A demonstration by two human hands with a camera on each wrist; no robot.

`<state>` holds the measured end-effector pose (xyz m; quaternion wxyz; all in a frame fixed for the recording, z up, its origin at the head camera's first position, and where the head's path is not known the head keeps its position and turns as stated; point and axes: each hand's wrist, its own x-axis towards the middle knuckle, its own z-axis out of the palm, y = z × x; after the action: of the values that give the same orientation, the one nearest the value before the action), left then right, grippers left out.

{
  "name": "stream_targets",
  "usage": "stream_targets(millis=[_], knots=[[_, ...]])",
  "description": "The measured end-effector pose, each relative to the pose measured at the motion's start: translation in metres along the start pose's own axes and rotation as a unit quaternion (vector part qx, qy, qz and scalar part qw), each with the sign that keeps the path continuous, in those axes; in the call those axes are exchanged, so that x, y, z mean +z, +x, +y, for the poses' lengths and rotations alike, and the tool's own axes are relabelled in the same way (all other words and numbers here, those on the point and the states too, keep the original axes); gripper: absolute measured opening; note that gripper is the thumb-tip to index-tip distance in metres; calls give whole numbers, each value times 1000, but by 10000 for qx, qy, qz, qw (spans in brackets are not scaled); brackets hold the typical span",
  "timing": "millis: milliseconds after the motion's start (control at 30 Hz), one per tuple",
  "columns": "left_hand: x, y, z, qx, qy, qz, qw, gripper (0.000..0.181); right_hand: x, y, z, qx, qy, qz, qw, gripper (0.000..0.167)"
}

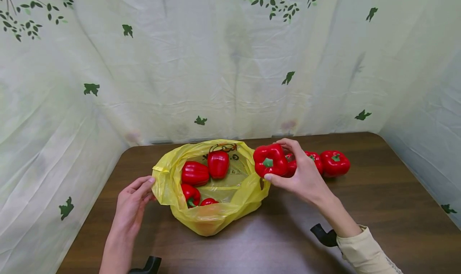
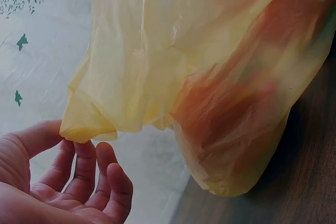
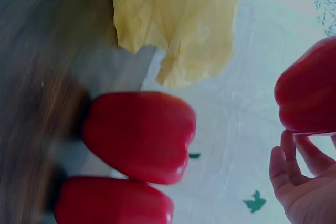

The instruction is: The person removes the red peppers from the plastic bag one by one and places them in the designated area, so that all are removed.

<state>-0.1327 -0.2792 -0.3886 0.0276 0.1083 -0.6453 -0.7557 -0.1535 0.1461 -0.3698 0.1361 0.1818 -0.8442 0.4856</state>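
Note:
A yellow plastic bag [image 1: 216,218] stands on the table with its mouth spread wide, and several red bell peppers [image 1: 218,164] lie inside. My left hand [image 1: 133,204] pinches the bag's left rim between thumb and fingers; the left wrist view shows the bag's edge [image 2: 89,127] at the fingertips. Just past the bag's right rim, my right hand [image 1: 302,178] holds one red bell pepper [image 1: 270,160] above the table, its green stem facing the head camera. In the right wrist view that held pepper [image 3: 310,90] is cut off by the frame's edge.
More red bell peppers [image 1: 335,163] stand in a row on the brown wooden table [image 1: 381,194], right of the bag and partly behind my right hand. A pale curtain [image 1: 230,85] with green leaf prints hangs behind the table and along its sides.

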Motion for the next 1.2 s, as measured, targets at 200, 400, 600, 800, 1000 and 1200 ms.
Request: stream_targets(millis=[200, 400, 600, 800, 1000, 1200], knots=[[1, 0, 0, -8, 32, 11, 10000, 20, -16, -3, 4, 46, 59, 61, 10000, 81], [1, 0, 1, 3, 13, 5, 10000, 21, -35, -7, 8, 108, 90, 123, 9998, 81], [1, 0, 3, 10, 8, -13, 10000, 21, -53, -11, 11, 252, 60, 204, 9995, 79], [1, -1, 3, -10, -24, 2, 10000, 20, -72, -17, 16, 615, -160, 306, 9975, 74], [1, -2, 3, -82, 29, 38, 10000, 22, -91, -24, 25, 993, -202, 379, 9941, 69], [0, -2, 3, -56, 68, 33, 10000, 22, -112, -28, 40, 1137, -100, 348, 9929, 71]])
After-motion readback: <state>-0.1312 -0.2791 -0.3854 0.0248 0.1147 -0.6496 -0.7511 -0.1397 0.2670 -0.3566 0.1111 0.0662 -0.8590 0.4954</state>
